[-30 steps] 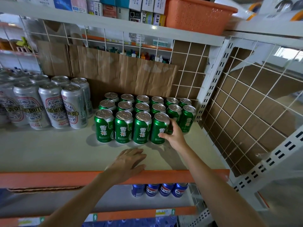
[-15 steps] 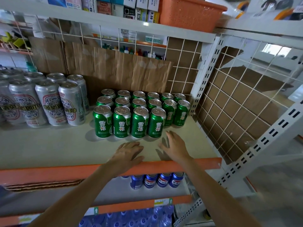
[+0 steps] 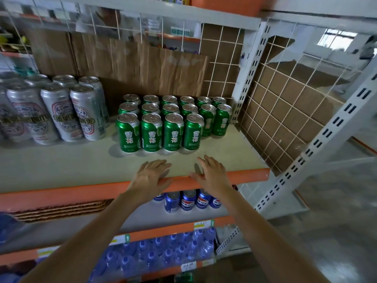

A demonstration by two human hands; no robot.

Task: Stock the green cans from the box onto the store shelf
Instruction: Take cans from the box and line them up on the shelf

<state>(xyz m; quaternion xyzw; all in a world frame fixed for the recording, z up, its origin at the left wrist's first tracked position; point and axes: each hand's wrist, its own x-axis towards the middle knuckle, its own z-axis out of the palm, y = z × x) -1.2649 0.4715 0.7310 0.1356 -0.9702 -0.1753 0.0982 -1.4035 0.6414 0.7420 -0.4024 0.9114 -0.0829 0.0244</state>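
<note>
1. Your right hand (image 3: 212, 174) has drawn back from the front green can it touched a second ago. It is now at the shelf's (image 3: 61, 166) front edge, while your left hand (image 3: 150, 176) stays on the orange lip (image 3: 61, 196).
2. Both hands hold nothing. The left lies flat with its fingers straight across the lip, and the right is spread loose just beside it.
3. The green cans (image 3: 173, 123) stand upright on the shelf's right half, six in each of the two back rows and four in front.
4. A bare strip of shelf runs between the front row and your fingertips.
5. There is open room right of the front row, up to the wire side panel (image 3: 285, 119).
6. On the left, a gap separates the green cans from the taller silver cans (image 3: 61, 111).
</note>
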